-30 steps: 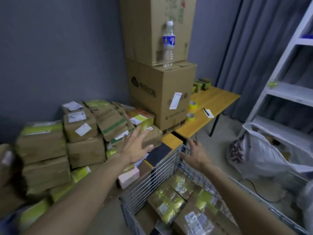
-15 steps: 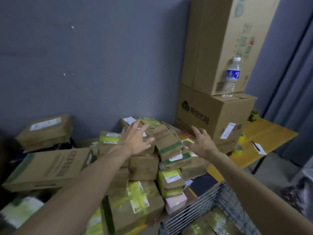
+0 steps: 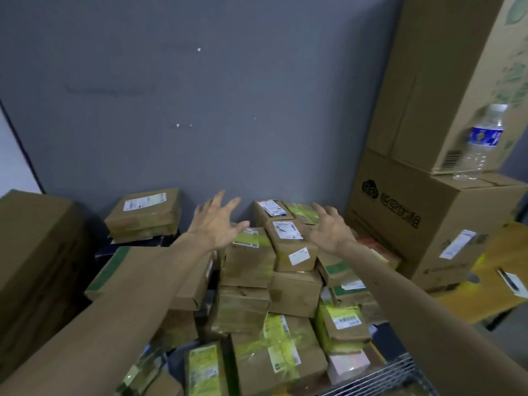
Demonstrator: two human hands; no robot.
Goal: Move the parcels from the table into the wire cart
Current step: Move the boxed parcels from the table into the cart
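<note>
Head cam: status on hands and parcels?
Both open: left hand, right hand, above parcel stack, holding nothing. Corner of wire cart at lower right. Nothing blocking.

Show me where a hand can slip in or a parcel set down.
Free: the gap at the wall between the flat back parcel and the centre stack, where the left hand hovers; bare tabletop right of the big carton. Crowded: the stack itself.

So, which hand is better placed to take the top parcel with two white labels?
Probably the right. The right hand hovers open just beside the labelled parcel, at its right edge. The left hand, also open, is over the green-taped parcel next to it, so further away.
</note>
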